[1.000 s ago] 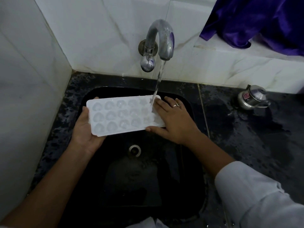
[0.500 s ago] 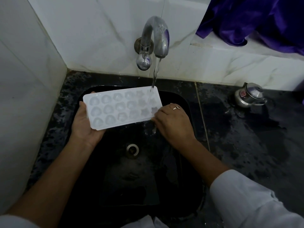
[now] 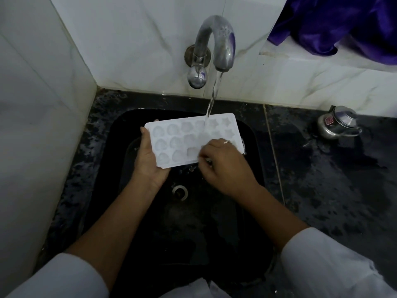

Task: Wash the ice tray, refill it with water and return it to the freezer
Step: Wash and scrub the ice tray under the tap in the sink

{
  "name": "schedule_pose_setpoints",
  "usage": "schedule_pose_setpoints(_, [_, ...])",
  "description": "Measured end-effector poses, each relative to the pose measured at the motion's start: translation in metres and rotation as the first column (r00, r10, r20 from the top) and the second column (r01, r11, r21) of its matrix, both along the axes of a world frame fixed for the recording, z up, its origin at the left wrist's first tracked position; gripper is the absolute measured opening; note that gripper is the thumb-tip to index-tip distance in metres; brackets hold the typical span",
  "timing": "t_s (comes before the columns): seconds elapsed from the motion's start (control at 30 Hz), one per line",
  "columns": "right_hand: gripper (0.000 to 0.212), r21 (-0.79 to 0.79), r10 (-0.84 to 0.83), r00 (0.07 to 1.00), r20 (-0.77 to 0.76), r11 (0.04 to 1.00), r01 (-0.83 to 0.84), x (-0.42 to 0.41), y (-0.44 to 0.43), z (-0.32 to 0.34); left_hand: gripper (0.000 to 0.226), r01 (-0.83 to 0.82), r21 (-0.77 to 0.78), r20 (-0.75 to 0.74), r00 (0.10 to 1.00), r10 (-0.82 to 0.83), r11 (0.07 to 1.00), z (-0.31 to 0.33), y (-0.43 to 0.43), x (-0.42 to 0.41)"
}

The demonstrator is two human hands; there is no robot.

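A white ice tray (image 3: 184, 136) with star and shell shaped moulds is held level over the black sink (image 3: 120, 134). My left hand (image 3: 148, 160) grips its left end from below, thumb on the rim. My right hand (image 3: 223, 166) lies on the tray's front right part, fingers bent and rubbing the moulds; its fingertips are blurred. Water runs from the metal tap (image 3: 221, 44) onto the tray's back middle.
The sink drain (image 3: 180, 191) lies below the tray. Wet black counter (image 3: 335, 190) extends right, with a small steel kettle (image 3: 338, 125) at its back. White tiled walls stand left and behind. Purple cloth (image 3: 343, 24) hangs at the top right.
The tray has shifted right under the stream, so water lands nearer its middle. My right hand has moved from the tray's right end onto its front moulds, fingers curling.
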State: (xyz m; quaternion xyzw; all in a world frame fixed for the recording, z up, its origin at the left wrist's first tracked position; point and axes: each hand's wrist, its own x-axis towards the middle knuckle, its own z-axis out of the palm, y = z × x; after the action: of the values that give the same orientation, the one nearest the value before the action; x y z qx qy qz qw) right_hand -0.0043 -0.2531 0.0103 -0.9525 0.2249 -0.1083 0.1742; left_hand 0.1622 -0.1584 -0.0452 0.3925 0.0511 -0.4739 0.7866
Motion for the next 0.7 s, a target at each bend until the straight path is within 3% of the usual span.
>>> schedule_pose_setpoints(0.1, [0.023,0.002,-0.108,0.994,0.022,0.994,0.108,-0.005,-0.002,0.001,0.077,0.022,-0.008,-0.012,1.0,-0.022,1.0,-0.003,-0.007,-0.004])
schedule_pose_setpoints(0.3, [0.031,0.1,0.07,0.998,-0.002,0.993,-0.069,0.015,0.023,0.002,0.077,0.063,0.012,-0.068,0.996,-0.062,0.998,0.0,-0.016,-0.022])
schedule_pose_setpoints(0.47, [0.033,0.099,-0.067,0.998,0.021,0.993,0.065,-0.002,0.0,0.0,0.067,0.03,0.0,-0.035,0.999,-0.03,1.0,-0.002,-0.014,-0.013])
schedule_pose_setpoints(0.7, [0.028,0.186,0.133,0.989,0.068,0.972,-0.143,0.011,0.024,-0.009,0.076,0.086,0.012,-0.081,0.993,-0.085,0.996,-0.005,-0.007,-0.022])
